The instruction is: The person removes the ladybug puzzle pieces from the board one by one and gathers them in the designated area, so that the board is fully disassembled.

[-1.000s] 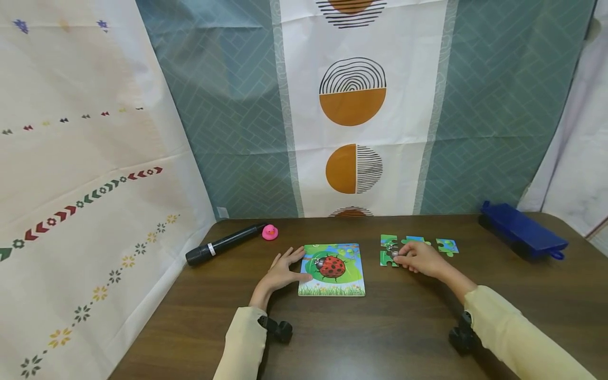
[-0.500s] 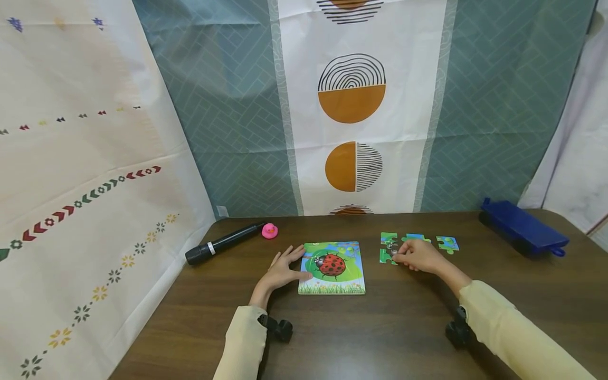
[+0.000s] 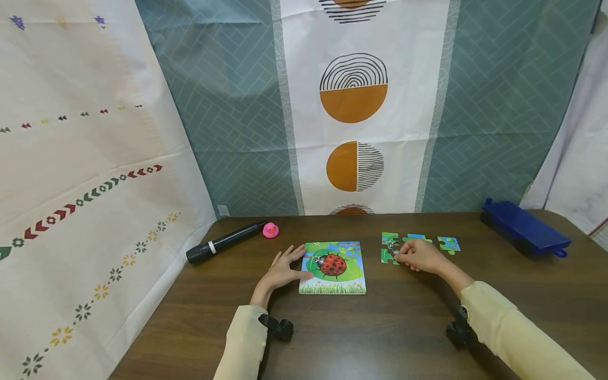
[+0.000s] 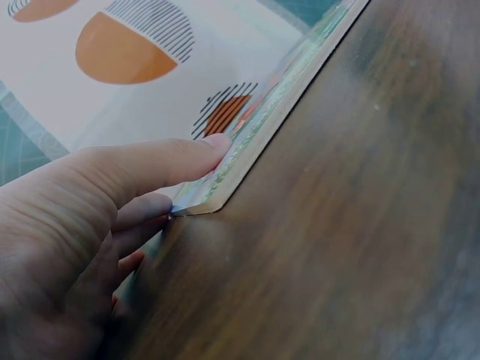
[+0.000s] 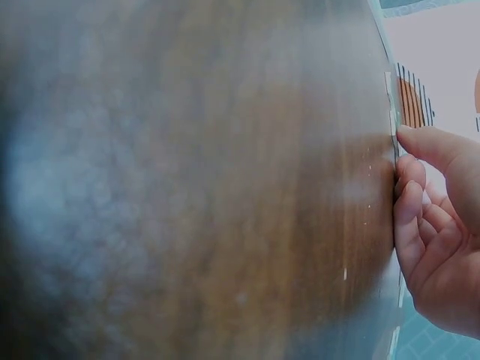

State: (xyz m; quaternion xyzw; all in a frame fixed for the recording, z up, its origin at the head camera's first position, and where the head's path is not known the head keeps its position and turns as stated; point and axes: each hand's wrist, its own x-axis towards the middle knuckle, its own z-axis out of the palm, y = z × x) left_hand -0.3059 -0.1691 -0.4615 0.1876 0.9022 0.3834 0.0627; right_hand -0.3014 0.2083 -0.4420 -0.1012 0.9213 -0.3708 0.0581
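A dark brown wooden table (image 3: pixel 370 332) holds everything. On it lies a square ladybug puzzle board (image 3: pixel 333 268), flat, near the middle. To the right of the board lie loose puzzle pieces (image 3: pixel 447 244) in a small row, green and blue. At the back left lies a black tube (image 3: pixel 223 243) on its side, and a little pink duck (image 3: pixel 270 230) sits just beside its far end. At the back right corner lies a long dark blue case (image 3: pixel 524 228), well apart from the puzzle pieces.
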